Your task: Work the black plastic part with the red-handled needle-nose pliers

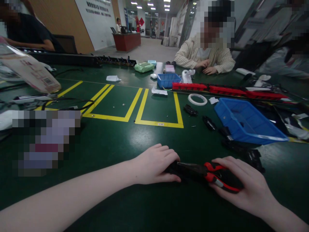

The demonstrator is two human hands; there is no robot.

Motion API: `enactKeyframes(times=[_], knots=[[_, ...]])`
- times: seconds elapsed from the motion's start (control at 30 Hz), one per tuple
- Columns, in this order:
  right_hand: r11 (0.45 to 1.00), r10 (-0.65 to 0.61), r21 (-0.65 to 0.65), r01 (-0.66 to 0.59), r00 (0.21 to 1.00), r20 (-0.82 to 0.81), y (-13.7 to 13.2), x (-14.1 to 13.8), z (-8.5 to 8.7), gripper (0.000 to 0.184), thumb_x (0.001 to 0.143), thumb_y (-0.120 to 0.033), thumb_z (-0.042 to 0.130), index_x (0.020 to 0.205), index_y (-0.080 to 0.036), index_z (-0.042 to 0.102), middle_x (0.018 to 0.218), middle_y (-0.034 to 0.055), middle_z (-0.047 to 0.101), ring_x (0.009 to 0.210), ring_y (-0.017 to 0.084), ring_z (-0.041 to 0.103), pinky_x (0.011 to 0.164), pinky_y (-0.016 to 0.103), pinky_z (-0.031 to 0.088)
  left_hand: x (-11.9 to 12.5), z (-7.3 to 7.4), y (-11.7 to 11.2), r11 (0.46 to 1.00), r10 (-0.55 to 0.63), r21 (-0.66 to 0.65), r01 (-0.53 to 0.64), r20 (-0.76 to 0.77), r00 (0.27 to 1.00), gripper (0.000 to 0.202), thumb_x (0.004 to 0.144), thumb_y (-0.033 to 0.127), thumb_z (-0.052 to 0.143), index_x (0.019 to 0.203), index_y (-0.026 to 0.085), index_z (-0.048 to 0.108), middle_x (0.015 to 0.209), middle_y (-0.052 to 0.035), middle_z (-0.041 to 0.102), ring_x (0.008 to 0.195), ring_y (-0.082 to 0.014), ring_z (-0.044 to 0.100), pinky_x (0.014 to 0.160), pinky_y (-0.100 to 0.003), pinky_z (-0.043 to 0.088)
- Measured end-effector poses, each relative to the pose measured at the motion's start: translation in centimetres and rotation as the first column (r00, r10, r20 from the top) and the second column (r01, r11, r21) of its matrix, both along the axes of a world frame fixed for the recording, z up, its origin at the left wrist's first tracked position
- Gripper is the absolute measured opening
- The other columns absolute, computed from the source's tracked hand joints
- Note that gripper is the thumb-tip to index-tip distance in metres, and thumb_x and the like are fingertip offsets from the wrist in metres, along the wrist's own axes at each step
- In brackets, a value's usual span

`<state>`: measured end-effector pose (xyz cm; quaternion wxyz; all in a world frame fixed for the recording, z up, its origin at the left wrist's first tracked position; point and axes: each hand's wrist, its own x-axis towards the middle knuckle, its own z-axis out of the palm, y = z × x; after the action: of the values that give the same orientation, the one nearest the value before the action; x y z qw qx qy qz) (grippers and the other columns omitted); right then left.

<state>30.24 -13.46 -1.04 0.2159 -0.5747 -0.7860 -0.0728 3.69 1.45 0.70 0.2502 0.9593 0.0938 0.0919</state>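
Observation:
My right hand (246,183) is wrapped round the red and black handles of long-nose pliers (210,172). The pliers' dark jaws point left, toward my left hand (156,164). Those left fingers are closed on a small black part (172,167), mostly hidden under them. The jaw tips reach this part; whether they grip it I cannot tell. Both hands are low over the dark green table top (116,206). To the right, beyond my right hand, lie several black pieces (243,151), some apparently in shiny wrapping.
A large blue bin (251,124) stands at the right, with a roll of tape (197,99) nearby. Red strips (227,91) and a smaller blue bin (169,80) lie farther back. Yellow tape (159,123) marks the table. Another person (205,58) sits opposite.

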Motion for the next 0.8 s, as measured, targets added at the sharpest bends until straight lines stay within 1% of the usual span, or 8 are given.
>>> enactKeyframes(times=[0.1, 0.23, 0.33, 0.43, 0.63, 0.7, 0.73, 0.8], knots=[[1.000, -0.018, 0.000, 0.018, 1.000, 0.022, -0.2, 0.1, 0.0, 0.044, 0.078, -0.039, 0.063, 0.116, -0.021, 0.052, 0.097, 0.0082, 0.065, 0.079, 0.020, 0.065, 0.066, 0.034, 0.054, 0.0, -0.1, 0.0, 1.000, -0.001, 0.003, 0.001, 0.002, 1.000, 0.038, 0.085, 0.048, 0.064, 0.102, 0.015, 0.058, 0.094, -0.0019, 0.064, 0.082, -0.0165, 0.058, 0.071, -0.028, 0.043], [0.998, -0.061, -0.006, 0.061, 0.998, -0.013, -0.2, 0.1, 0.2, 0.041, 0.079, -0.040, 0.061, 0.115, -0.023, 0.052, 0.099, 0.0084, 0.065, 0.082, 0.024, 0.065, 0.069, 0.039, 0.055, -0.1, -0.2, -0.1, 0.999, 0.006, 0.037, -0.006, 0.012, 1.000, 0.038, 0.085, 0.047, 0.063, 0.103, 0.014, 0.057, 0.094, -0.0026, 0.062, 0.082, -0.0171, 0.057, 0.070, -0.028, 0.043], [0.999, -0.043, -0.006, 0.042, 0.998, -0.034, -0.1, 0.0, 0.3, 0.041, 0.078, -0.038, 0.063, 0.115, -0.022, 0.053, 0.098, 0.0072, 0.066, 0.082, 0.023, 0.066, 0.068, 0.038, 0.055, -0.3, -0.2, -0.2, 0.998, 0.022, 0.059, -0.022, 0.008, 1.000, 0.037, 0.086, 0.046, 0.063, 0.106, 0.015, 0.057, 0.099, -0.0037, 0.059, 0.086, -0.0178, 0.056, 0.071, -0.029, 0.044], [0.999, -0.035, -0.023, 0.034, 0.998, -0.052, -0.1, -0.2, 0.3, 0.043, 0.076, -0.039, 0.065, 0.114, -0.023, 0.053, 0.097, 0.0060, 0.066, 0.080, 0.022, 0.066, 0.066, 0.036, 0.055, -0.4, -0.1, -0.5, 0.995, 0.031, 0.094, -0.030, -0.014, 0.999, 0.038, 0.085, 0.045, 0.062, 0.109, 0.016, 0.057, 0.106, -0.0055, 0.057, 0.091, -0.0201, 0.055, 0.075, -0.032, 0.045], [0.995, -0.093, -0.042, 0.088, 0.986, -0.137, 0.2, -0.3, 0.1, 0.042, 0.075, -0.042, 0.066, 0.111, -0.024, 0.055, 0.097, 0.0061, 0.066, 0.082, 0.023, 0.065, 0.067, 0.038, 0.055, -0.3, 0.0, -0.4, 0.988, 0.085, 0.129, -0.084, -0.002, 0.996, 0.044, 0.081, 0.044, 0.065, 0.113, 0.015, 0.056, 0.115, -0.0089, 0.055, 0.097, -0.0223, 0.055, 0.080, -0.035, 0.046], [0.994, -0.105, -0.042, 0.100, 0.981, -0.162, 0.3, -0.3, 0.2, 0.041, 0.076, -0.042, 0.066, 0.111, -0.023, 0.055, 0.098, 0.0061, 0.066, 0.083, 0.023, 0.064, 0.067, 0.038, 0.054, -0.5, 0.2, -0.4, 0.981, 0.114, 0.152, -0.120, 0.046, 0.992, 0.052, 0.078, 0.046, 0.068, 0.117, 0.015, 0.054, 0.123, -0.0113, 0.052, 0.098, -0.0236, 0.055, 0.080, -0.036, 0.046], [0.994, -0.108, -0.044, 0.102, 0.978, -0.176, 0.3, -0.2, 0.2, 0.041, 0.076, -0.042, 0.065, 0.112, -0.023, 0.055, 0.098, 0.0061, 0.065, 0.083, 0.023, 0.064, 0.067, 0.037, 0.054, -0.7, 0.4, -0.6, 0.976, 0.119, 0.168, -0.135, 0.102, 0.988, 0.055, 0.076, 0.047, 0.069, 0.117, 0.015, 0.054, 0.123, -0.0120, 0.053, 0.099, -0.0242, 0.055, 0.078, -0.036, 0.046], [0.994, -0.111, -0.044, 0.104, 0.974, -0.196, 0.3, -0.2, 0.4, 0.041, 0.077, -0.042, 0.064, 0.113, -0.023, 0.054, 0.098, 0.0060, 0.065, 0.084, 0.022, 0.064, 0.067, 0.036, 0.054, -1.6, 1.1, -1.6, 0.973, 0.094, 0.177, -0.148, 0.282, 0.955, 0.048, 0.074, 0.046, 0.069, 0.109, 0.016, 0.056, 0.114, -0.0100, 0.058, 0.095, -0.0234, 0.056, 0.075, -0.035, 0.045]])
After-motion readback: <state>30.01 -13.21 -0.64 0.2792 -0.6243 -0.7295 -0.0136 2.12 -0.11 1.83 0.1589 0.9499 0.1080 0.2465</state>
